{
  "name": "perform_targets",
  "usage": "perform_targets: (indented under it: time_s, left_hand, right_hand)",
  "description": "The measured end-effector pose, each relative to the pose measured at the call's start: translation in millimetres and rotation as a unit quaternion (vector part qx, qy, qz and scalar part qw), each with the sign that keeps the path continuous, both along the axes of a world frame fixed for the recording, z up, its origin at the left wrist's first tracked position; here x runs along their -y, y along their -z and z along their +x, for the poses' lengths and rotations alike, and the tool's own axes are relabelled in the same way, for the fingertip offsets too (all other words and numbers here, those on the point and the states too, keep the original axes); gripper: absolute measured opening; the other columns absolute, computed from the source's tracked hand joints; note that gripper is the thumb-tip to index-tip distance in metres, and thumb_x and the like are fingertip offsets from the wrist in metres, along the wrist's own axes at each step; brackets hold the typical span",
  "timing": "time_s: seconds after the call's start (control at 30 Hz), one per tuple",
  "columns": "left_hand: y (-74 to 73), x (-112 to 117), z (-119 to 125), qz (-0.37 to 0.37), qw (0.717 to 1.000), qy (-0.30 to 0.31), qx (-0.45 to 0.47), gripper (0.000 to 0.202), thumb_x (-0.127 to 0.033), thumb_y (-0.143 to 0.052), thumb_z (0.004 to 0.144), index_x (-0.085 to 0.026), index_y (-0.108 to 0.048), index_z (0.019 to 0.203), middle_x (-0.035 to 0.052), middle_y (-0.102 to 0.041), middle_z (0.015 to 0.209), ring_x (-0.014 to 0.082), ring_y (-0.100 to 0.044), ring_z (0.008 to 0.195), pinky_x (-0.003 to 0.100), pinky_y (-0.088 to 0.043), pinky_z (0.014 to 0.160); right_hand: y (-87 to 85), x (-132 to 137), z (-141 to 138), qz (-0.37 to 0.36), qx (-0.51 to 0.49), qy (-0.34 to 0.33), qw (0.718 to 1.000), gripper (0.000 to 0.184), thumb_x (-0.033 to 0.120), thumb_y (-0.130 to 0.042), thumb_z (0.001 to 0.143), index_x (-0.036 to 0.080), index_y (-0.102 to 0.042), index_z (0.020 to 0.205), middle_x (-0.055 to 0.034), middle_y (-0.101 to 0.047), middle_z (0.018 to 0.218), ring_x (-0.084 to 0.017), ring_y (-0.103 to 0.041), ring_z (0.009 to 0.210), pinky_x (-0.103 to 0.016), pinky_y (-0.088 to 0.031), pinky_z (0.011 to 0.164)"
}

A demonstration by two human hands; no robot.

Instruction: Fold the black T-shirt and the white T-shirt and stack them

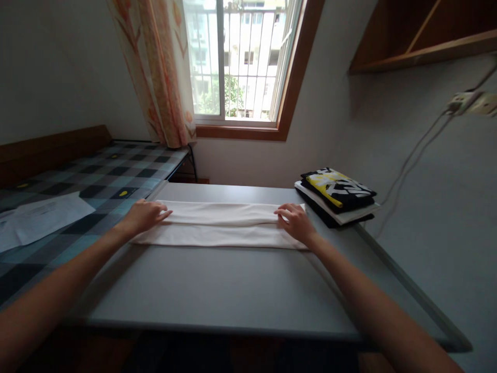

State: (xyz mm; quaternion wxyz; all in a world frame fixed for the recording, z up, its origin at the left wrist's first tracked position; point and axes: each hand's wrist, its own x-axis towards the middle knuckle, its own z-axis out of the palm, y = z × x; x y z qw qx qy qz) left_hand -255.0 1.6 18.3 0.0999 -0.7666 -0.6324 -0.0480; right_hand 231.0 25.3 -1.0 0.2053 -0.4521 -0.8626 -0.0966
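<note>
A white cloth [221, 225], folded into a long narrow band, lies across the grey table [217, 290]. My left hand [145, 215] rests on the cloth's left end with its fingers stretched out flat. My right hand [295, 220] presses on the cloth's right end, fingers bent and lying on the fold. Neither hand lifts the cloth off the table.
A stack of folded clothes [336, 197], black, yellow and white, sits at the table's far right. A bed with a checked cover [97, 178] and a sheet of paper [39, 217] stands to the left. A window [236, 57], a curtain [159, 67] and a wall socket [471, 103] are beyond.
</note>
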Motion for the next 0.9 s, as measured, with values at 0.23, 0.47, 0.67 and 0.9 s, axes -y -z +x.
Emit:
perform_targets:
  time_s: [0.23, 0.47, 0.67, 0.9]
  left_hand:
    - [28.1, -6.8, 66.9, 0.033, 0.996, 0.042, 0.070, 0.041, -0.039, -0.039, 0.092, -0.021, -0.067, 0.116, 0.0088, -0.064, 0.120, 0.0235, -0.062, 0.104, 0.033, -0.045, 0.091]
    - [68.2, -6.1, 79.1, -0.045, 0.995, -0.016, 0.085, 0.060, -0.050, -0.033, 0.094, -0.020, -0.044, 0.145, 0.0097, -0.039, 0.152, 0.0320, -0.025, 0.144, 0.050, -0.020, 0.116]
    - [58.5, -8.1, 62.4, -0.080, 0.972, -0.197, 0.104, 0.082, -0.067, -0.021, 0.090, -0.013, -0.032, 0.150, 0.0177, -0.022, 0.158, 0.0435, -0.013, 0.144, 0.068, -0.010, 0.110]
    - [62.2, -8.5, 42.3, -0.064, 0.961, -0.258, 0.078, 0.092, -0.071, -0.026, 0.087, -0.004, -0.030, 0.149, 0.0274, -0.022, 0.155, 0.0433, -0.016, 0.144, 0.057, -0.016, 0.113]
  right_hand:
    - [18.2, -4.3, -91.8, -0.060, 0.004, -0.040, 0.997, 0.048, 0.045, -0.042, 0.096, 0.020, -0.055, 0.135, -0.0122, -0.049, 0.144, -0.028, -0.042, 0.132, -0.043, -0.033, 0.107]
    - [35.1, -5.4, -97.6, -0.126, 0.048, -0.047, 0.990, 0.056, 0.050, -0.028, 0.099, 0.021, -0.047, 0.143, -0.0129, -0.033, 0.155, -0.029, -0.027, 0.143, -0.044, -0.023, 0.114]
    - [34.6, -8.7, -91.8, -0.147, 0.045, -0.034, 0.988, 0.063, 0.056, -0.021, 0.098, 0.022, -0.040, 0.148, -0.0116, -0.028, 0.157, -0.027, -0.022, 0.145, -0.043, -0.020, 0.116]
    - [35.6, -15.7, -64.8, -0.202, 0.052, 0.109, 0.972, 0.071, 0.064, -0.015, 0.095, 0.024, -0.029, 0.152, -0.0128, -0.021, 0.159, -0.031, -0.015, 0.147, -0.054, -0.013, 0.116]
